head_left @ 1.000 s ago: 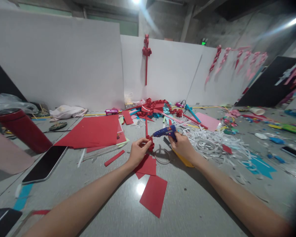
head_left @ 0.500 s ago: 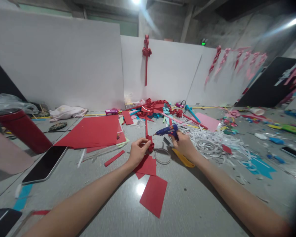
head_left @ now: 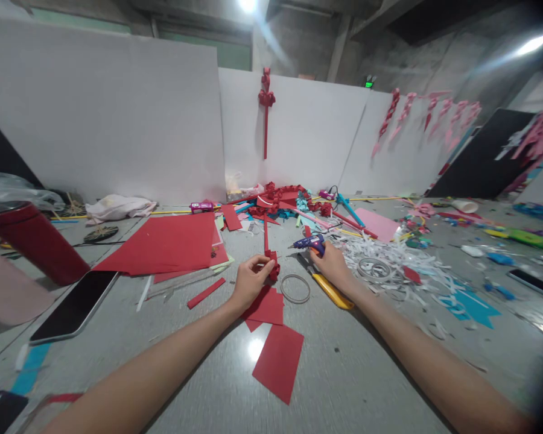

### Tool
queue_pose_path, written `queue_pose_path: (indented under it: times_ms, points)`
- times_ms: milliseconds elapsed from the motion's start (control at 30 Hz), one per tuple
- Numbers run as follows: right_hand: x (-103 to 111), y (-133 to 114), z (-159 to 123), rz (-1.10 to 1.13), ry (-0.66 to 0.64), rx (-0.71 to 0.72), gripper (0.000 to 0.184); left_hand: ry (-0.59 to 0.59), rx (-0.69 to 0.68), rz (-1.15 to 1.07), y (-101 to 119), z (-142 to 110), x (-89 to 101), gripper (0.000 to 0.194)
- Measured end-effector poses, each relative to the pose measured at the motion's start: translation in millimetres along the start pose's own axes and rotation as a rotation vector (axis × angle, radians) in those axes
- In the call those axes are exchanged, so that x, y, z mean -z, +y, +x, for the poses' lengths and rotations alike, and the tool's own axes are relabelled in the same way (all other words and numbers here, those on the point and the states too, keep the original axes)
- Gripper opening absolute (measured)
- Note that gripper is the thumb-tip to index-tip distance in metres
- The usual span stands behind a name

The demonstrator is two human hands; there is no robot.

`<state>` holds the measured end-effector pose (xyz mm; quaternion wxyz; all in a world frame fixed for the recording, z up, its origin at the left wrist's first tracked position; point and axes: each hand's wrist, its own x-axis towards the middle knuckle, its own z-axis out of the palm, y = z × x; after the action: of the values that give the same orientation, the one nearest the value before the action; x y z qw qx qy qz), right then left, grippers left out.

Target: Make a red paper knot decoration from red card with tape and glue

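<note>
My left hand [head_left: 252, 281] pinches a red paper flower [head_left: 274, 265] from which a thin red paper stem [head_left: 266, 234] runs away from me. In my right hand [head_left: 331, 265] is a blue hot glue gun [head_left: 311, 243], its nozzle pointing left, a short way right of the flower and apart from it. Between the hands lies a grey ring [head_left: 295, 289], perhaps a roll of tape. A yellow utility knife [head_left: 329, 290] rests under my right hand. Pieces of red paper [head_left: 278, 363] lie on the floor nearer me.
Large red sheets [head_left: 163, 241] lie to the left, beside a phone [head_left: 75, 307] and a red flask [head_left: 34, 241]. White paper shreds [head_left: 402, 265] spread on the right. Behind stand white panels [head_left: 303, 132], one bearing a red paper flower on a stem [head_left: 266, 108].
My right hand has drawn the glue gun slightly down and away from the flower, opening a gap. The left hand keeps its pinch. The whole view has shifted slightly.
</note>
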<state>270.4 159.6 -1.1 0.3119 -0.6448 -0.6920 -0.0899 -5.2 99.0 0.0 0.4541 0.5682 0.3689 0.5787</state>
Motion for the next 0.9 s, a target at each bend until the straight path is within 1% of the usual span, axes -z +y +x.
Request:
queue_pose_path:
  times_ms: [67,167,233,300,367,400,467,533,600,700,800,900]
  points:
    - [-5,3,-1,-0.044,0.024,0.038,0.022,-0.004,0.006,0.003,2,-1,-0.3,0.032]
    - [-9,3,-3,-0.081,0.042,0.03,0.027,0.0,-0.007,0.023,6,-1,-0.6,0.03]
    - [-6,0,-3,-0.106,0.059,0.006,0.031,0.003,-0.014,0.031,7,-1,-0.7,0.03]
    - [3,-8,-1,-0.093,0.08,-0.006,0.032,0.005,-0.015,0.03,8,-2,-0.9,0.03]
    - [15,-22,1,0.03,0.065,0.037,0.026,0.01,-0.015,0.026,8,-2,-1.3,0.03]
    - [22,-32,2,0.147,0.03,0.085,0.023,0.014,-0.015,0.023,8,-2,-1.5,0.03]
    - [33,-54,-1,0.45,-0.118,0.18,0.022,0.018,-0.018,0.019,9,-2,-1.8,0.029]
    - [39,-76,-8,0.718,-0.225,0.151,0.026,0.013,-0.03,0.016,10,-2,-1.8,0.027]
    - [39,-94,-18,0.891,-0.305,0.092,0.029,0.001,-0.043,0.015,10,-2,-1.7,0.027]
    - [33,-108,-31,1.011,-0.299,0.006,0.031,-0.03,-0.028,0.004,9,-3,-1.5,0.029]
    - [29,-111,-39,1.072,-0.267,-0.049,0.029,-0.04,-0.017,-0.004,8,-3,-1.6,0.031]
    - [27,-110,-43,1.096,-0.257,-0.051,0.027,-0.044,-0.013,-0.014,8,-3,-1.7,0.031]
